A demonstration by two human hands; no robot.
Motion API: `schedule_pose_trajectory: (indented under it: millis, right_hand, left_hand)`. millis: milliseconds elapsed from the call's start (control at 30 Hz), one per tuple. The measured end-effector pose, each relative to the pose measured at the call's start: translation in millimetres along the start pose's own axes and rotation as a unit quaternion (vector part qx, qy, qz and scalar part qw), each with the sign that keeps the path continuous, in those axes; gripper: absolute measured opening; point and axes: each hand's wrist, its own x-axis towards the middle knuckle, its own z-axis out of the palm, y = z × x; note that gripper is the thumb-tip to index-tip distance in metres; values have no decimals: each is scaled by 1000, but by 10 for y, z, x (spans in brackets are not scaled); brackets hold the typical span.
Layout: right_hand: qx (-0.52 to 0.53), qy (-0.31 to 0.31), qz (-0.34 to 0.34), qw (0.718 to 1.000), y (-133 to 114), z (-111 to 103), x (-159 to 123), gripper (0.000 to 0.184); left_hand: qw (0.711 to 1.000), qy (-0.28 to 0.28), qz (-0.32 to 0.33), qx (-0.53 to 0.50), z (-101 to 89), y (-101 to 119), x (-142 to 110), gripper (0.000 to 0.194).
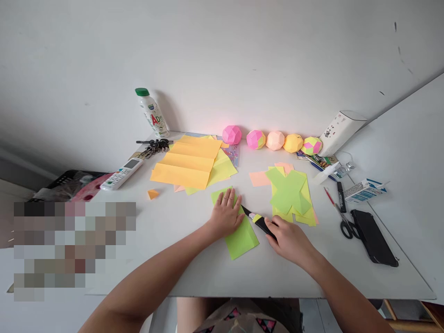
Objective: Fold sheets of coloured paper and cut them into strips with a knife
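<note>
My left hand [226,213] lies flat, fingers spread, on a folded green paper sheet [241,238] near the table's front. My right hand [289,240] grips a black and yellow utility knife [258,220], whose tip touches the green sheet just right of my left fingers. A pile of cut green and yellow paper squares [291,196] lies right of the knife. A stack of orange and yellow folded sheets [192,166] sits farther back.
Several paper balls [274,139] line the wall. A bottle [151,112], keys [154,145] and a remote [121,173] are back left. Scissors [343,222], a marker [341,190], a black phone [374,238] and a white box [342,129] lie right. The white table [194,268] ends close in front.
</note>
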Motion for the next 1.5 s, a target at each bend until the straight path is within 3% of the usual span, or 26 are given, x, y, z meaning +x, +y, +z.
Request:
schedule_pose_trajectory:
  millis: [267,433,600,767,1133,1500]
  right_hand:
    - [-3,-44,10,999,3,-16,-14,43]
    - [4,-80,31,996,2,-79,150,40]
    - [-1,-79,41,996,2,-101,335,40]
    - [-5,-80,39,996,-25,-86,325,40]
    - [-13,-77,46,996,-65,-98,499,41]
    - [-14,-57,49,997,-75,-21,659,42]
  left_hand:
    - [1000,-18,6,-15,-52,-95,43,82]
    - [999,-35,0,-33,-35,-112,52,89]
    - [997,-55,-9,-51,-60,-136,79,98]
    - [996,-54,-17,-66,-64,-174,120,111]
    - [998,-12,-8,-66,80,-201,121,111]
    - [998,-25,-8,-53,74,-205,122,112]
